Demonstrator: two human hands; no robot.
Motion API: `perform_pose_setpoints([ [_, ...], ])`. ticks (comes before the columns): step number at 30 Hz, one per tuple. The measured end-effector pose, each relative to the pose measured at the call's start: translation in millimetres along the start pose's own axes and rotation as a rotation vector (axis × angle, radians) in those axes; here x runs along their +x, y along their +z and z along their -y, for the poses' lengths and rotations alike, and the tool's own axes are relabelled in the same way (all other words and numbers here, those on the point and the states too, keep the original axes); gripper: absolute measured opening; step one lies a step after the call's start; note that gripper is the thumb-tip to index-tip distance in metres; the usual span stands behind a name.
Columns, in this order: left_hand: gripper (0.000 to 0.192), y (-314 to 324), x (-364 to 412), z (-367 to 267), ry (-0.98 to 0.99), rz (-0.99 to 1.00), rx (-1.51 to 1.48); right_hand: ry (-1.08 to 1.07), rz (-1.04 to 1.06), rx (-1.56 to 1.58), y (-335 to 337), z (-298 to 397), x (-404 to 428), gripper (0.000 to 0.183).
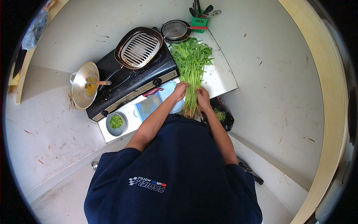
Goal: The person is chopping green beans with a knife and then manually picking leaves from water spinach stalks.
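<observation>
A large bunch of leafy green vegetable stems (193, 71) lies on the white tiled counter (221, 72), leaves towards the wall and roots towards my body. My left hand (180, 91) is at the left side of the stems, its fingers closed on some of them. On the right side my right hand (203, 96) touches the stems with its fingertips; how firmly it holds them cannot be told. A blue cutting board (148, 105) lies left of the bunch, partly under my left forearm. Beside it are a knife's red handle (152, 92) and a light-blue plastic container (168, 90).
A black gas stove (134, 81) bears a grill pan (139, 47) and a wok (81, 95) with a wooden-handled utensil. A grey bowl of chopped greens (116, 123) stands front left. At the back are a strainer (174, 29) and a green utensil basket (199, 21). A black plastic bag (228, 121) sits right.
</observation>
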State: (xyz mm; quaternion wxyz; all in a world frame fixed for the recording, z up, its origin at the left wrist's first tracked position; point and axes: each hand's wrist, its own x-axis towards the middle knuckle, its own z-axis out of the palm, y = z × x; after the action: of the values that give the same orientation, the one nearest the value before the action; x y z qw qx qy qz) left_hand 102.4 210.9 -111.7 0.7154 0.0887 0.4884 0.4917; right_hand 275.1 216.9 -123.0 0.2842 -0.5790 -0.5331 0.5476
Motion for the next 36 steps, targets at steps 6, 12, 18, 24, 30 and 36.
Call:
perform_pose_setpoints([
  [6,0.033,7.1,-1.7,3.0,0.019,-0.004,0.153,-0.038,0.026,-0.055,-4.8,-13.4,13.2,0.025],
  [12,0.028,-5.7,-1.1,-1.5,0.032,0.016,0.088,-0.142,0.046,-0.089,-7.5,-17.8,18.0,0.023],
  [18,0.030,-6.9,-7.2,-6.0,0.044,-0.050,0.015,0.039,0.048,0.147,-8.7,-16.2,16.7,0.025],
  [24,0.041,-6.0,-10.1,-10.0,0.028,0.107,0.155,0.026,0.154,0.196,-2.8,10.1,2.5,0.033],
  [30,0.029,-13.5,-3.8,-17.9,-0.035,0.201,0.299,0.050,0.242,0.321,-14.8,15.4,6.9,0.039],
  [36,0.025,-14.9,-2.3,-14.3,0.008,0.061,0.191,0.065,0.224,0.401,-20.3,11.0,5.3,0.036],
])
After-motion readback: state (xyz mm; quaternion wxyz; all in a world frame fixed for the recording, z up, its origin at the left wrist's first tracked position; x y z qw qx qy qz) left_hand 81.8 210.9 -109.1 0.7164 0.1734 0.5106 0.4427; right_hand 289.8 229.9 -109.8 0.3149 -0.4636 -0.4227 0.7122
